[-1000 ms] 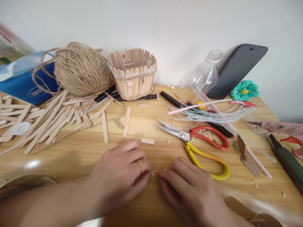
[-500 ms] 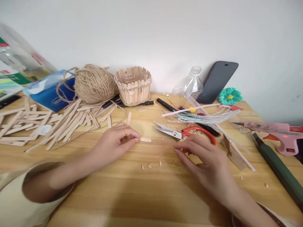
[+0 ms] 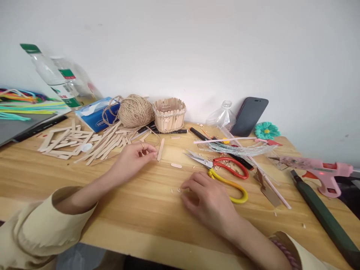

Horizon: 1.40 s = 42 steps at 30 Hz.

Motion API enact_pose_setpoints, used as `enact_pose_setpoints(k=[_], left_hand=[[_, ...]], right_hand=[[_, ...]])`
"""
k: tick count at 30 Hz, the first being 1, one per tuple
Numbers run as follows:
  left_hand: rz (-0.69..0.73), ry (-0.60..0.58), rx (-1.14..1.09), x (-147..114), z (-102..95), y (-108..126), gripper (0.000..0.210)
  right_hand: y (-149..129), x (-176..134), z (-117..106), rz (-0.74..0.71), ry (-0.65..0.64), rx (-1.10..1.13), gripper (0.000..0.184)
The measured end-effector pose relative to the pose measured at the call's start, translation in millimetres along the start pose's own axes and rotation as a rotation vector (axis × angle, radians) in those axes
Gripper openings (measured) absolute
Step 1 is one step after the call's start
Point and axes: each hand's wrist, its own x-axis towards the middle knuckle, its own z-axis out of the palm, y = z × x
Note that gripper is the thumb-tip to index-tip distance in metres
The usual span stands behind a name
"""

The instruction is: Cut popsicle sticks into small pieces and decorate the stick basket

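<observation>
My left hand (image 3: 137, 157) rests above the table with thumb and index tip together, and nothing shows between them. Just beyond those fingertips lies a longer craft stick (image 3: 161, 149); whether they touch it I cannot tell. A short, round-ended piece of craft stick (image 3: 176, 165) lies between my hands. My right hand (image 3: 209, 198) is low over the table, fingers curved and thumb apart, beside small wood chips (image 3: 179, 190). Behind it lie scissors (image 3: 206, 163) with one red and one yellow handle, blades parted, partly covered by the hand.
A craft-stick basket (image 3: 170, 122), a twine ball (image 3: 136, 110) and a blue tissue pack (image 3: 101, 118) stand at the back. Loose craft sticks (image 3: 107, 144) are heaped left. On the right are a phone (image 3: 250, 116), silvery pipe cleaners (image 3: 239, 149), a pink glue gun (image 3: 315, 165) and a dark green tool (image 3: 323, 215).
My left hand has left the short stick piece and is now by the longer stick. My right hand has moved left, off the scissors' handles toward the chips. The view has tilted up and left.
</observation>
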Motion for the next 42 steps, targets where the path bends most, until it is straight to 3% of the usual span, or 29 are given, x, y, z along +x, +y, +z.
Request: enact_pose_setpoints(k=[8,12,14,18,22,25,28,34,38,42], left_hand=[[0.127,0.15,0.085,20,-20.9,1,0.019],[0.442,0.192,0.398,49,-40.4,11,0.019],[0.562,0.14,0.562,66,-45.2,15,0.03],[0.624,-0.022,0.722,96,-41.5,19,0.054],[0.574,-0.09,0.743,117,-36.9,22,0.026],[0.515,-0.097,0.708,122,-44.3,27,0.014],[0.46,-0.106,0.602,111,-58.9,37,0.017],[0.194,-0.168,-0.265,53,-76.7,48,0.027],[0.108,-0.176,-0.403,20,-76.0,41,0.02],[0.066,-0.199,-0.43,4,-72.8,37,0.018]], right_hand=[[2,1,0,0.031,-0.04,0.01,0.012],[3,2,2,0.039,-0.022,0.024,0.011],[4,2,2,0.046,-0.028,0.029,0.011],[5,1,3,0.055,-0.034,0.045,0.011],[6,-1,2,0.055,-0.007,0.084,0.013],[8,-2,-1,0.062,0.004,0.129,0.013],[11,-1,-4,0.08,0.01,0.145,0.013],[9,1,-6,0.058,-0.024,0.121,0.014],[7,2,-3,0.008,-0.056,0.098,0.015],[9,3,-4,0.003,-0.034,0.072,0.018]])
